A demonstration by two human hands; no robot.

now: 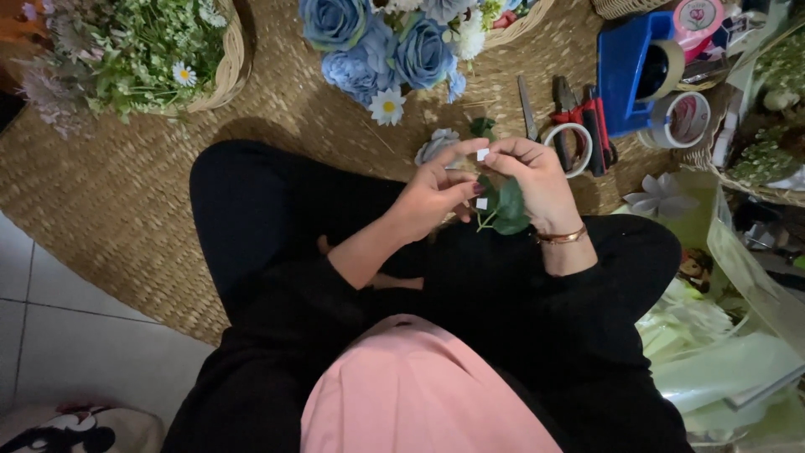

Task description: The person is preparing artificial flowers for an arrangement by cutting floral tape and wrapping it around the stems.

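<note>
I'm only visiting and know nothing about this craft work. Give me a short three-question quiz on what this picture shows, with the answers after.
1. True or false: both hands are at the same flower stem.
2. Which colour are the big roses in the basket at the top? A red, B blue, C yellow.
3. What lies on the mat just right of the hands?

Key
1. True: the left hand and right hand meet at a leafy stem, with a small white piece pinched at the fingertips.
2. B: the roses are blue.
3. A ring of tape and red-handled pliers on the woven mat.
</note>
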